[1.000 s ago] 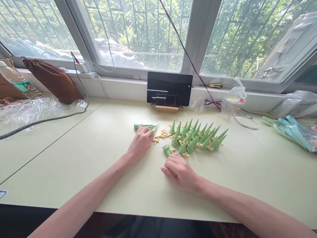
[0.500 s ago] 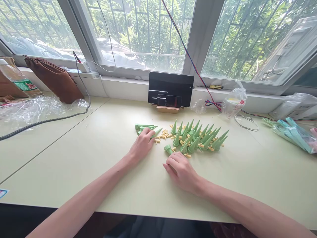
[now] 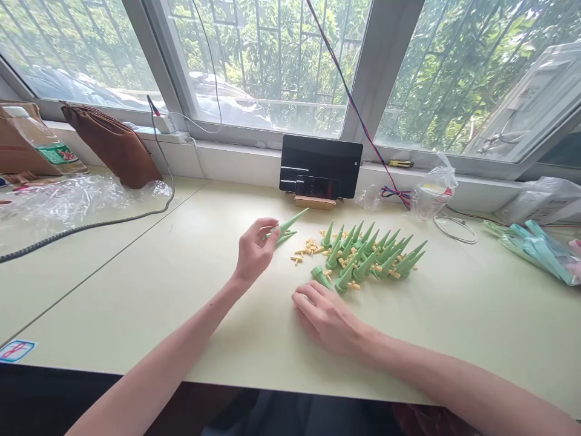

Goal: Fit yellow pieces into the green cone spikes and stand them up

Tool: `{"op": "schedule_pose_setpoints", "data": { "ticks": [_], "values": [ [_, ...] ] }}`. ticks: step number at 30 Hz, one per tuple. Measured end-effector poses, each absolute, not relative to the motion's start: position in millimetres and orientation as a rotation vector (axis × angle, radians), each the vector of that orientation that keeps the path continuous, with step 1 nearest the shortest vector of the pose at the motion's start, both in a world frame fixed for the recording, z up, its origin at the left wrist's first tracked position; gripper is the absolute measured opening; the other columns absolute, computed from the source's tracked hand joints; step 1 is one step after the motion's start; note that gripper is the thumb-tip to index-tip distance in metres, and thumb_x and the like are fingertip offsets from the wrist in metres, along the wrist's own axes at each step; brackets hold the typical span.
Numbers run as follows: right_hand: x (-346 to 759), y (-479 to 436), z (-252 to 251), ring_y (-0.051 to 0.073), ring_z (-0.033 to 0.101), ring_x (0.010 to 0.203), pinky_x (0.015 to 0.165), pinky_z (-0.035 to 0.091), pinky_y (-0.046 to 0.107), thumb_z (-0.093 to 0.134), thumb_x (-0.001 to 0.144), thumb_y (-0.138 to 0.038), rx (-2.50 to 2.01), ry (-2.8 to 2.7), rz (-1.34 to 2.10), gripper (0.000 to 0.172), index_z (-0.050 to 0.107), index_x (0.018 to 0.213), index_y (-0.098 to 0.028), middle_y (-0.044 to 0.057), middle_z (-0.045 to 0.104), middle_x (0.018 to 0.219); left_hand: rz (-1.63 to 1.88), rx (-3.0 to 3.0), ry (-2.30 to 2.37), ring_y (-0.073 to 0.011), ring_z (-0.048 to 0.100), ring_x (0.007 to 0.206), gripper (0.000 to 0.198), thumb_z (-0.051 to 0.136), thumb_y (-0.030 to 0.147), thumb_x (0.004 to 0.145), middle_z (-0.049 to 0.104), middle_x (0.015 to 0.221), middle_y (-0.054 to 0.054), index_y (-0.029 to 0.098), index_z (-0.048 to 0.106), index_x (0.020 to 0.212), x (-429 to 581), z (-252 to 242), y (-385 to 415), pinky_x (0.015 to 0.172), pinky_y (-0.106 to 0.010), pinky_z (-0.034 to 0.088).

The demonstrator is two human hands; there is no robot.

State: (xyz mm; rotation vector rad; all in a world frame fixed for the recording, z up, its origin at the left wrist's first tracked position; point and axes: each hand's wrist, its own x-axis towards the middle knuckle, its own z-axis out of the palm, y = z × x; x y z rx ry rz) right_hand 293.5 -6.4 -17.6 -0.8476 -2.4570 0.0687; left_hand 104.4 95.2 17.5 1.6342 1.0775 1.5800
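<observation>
My left hand (image 3: 253, 251) is raised off the pale green table (image 3: 181, 284) and closed on a few green cone spikes (image 3: 287, 226), their tips pointing up and right. My right hand (image 3: 325, 316) rests on the table with fingers curled, its fingertips beside a lying green spike (image 3: 321, 277); whether it holds anything is hidden. Right of the hands stands a cluster of several green spikes (image 3: 372, 255), with small yellow pieces (image 3: 307, 248) scattered in front of it.
A black tablet with a phone on a wooden stand (image 3: 320, 172) leans at the window sill. A brown pouch (image 3: 113, 144), bottle (image 3: 40, 140), clear plastic wrap (image 3: 68, 197) and black cable (image 3: 91, 225) lie left. Plastic bags (image 3: 433, 188) and teal items (image 3: 540, 248) lie right.
My left hand has lifted from the table with the green spikes from the left pile in its grip. My right hand stays nearly in place by the lying spike.
</observation>
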Motion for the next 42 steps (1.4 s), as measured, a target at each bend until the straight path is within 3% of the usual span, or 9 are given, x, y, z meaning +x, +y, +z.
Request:
{"op": "schedule_pose_setpoints", "data": {
  "ticks": [8, 13, 19, 28, 33, 42],
  "values": [
    [230, 30, -5, 0.027, 0.053, 0.113, 0.088, 0.05, 0.04, 0.047, 0.1, -0.017, -0.801, -2.529, 0.059, 0.029, 0.046, 0.129, -0.014, 0.018, 0.054, 0.133, 1.575, 1.231, 0.827, -0.0274, 0.075, 0.093, 0.033, 0.074, 0.038, 0.082, 0.074, 0.086, -0.006, 0.015, 0.063, 0.102, 93, 30, 101, 0.097, -0.05, 0.056],
    [212, 46, -16, 0.026, 0.053, 0.11, 0.09, 0.048, 0.04, 0.046, 0.097, -0.012, -0.725, -2.653, 0.001, 0.019, 0.053, 0.116, -0.013, 0.014, 0.062, 0.111, 1.534, 1.129, 0.789, -0.0276, 0.075, 0.093, 0.035, 0.077, 0.036, 0.079, 0.073, 0.081, -0.006, 0.014, 0.061, 0.1, 90, 31, 103, 0.096, -0.05, 0.056],
    [228, 38, -4, 0.025, 0.051, 0.104, 0.084, 0.047, 0.037, 0.045, 0.086, 0.001, -0.837, -2.724, -0.081, 0.029, 0.053, 0.11, -0.013, 0.014, 0.058, 0.115, 1.441, 1.066, 0.796, -0.0242, 0.075, 0.08, 0.037, 0.081, 0.035, 0.073, 0.071, 0.075, -0.003, 0.014, 0.062, 0.096, 94, 33, 98, 0.096, -0.05, 0.056],
    [246, 30, 0, 0.026, 0.048, 0.085, 0.079, 0.043, 0.038, 0.047, 0.082, -0.001, -1.045, -2.769, -0.364, 0.019, 0.06, 0.091, -0.011, 0.015, 0.058, 0.093, 1.358, 1.007, 0.778, -0.0208, 0.074, 0.08, 0.035, 0.084, 0.031, 0.072, 0.072, 0.082, -0.002, 0.014, 0.064, 0.094, 98, 26, 98, 0.104, -0.049, 0.051],
    [255, 35, 5, 0.026, 0.05, 0.089, 0.086, 0.041, 0.037, 0.051, 0.082, -0.001, -1.212, -2.7, -0.378, 0.017, 0.062, 0.089, -0.012, 0.014, 0.06, 0.092, 1.283, 0.98, 0.75, -0.024, 0.074, 0.092, 0.036, 0.083, 0.029, 0.073, 0.076, 0.086, -0.008, 0.013, 0.064, 0.099, 99, 22, 98, 0.109, -0.048, 0.046],
    [257, 61, 11, 0.025, 0.053, 0.087, 0.077, 0.041, 0.034, 0.047, 0.082, 0.006, -1.582, -2.564, -0.277, 0.027, 0.065, 0.094, -0.011, 0.012, 0.062, 0.092, 1.268, 1.051, 0.769, -0.0236, 0.073, 0.093, 0.034, 0.083, 0.03, 0.074, 0.075, 0.089, -0.008, 0.015, 0.064, 0.098, 101, 17, 97, 0.105, -0.048, 0.048]
  ]
}}
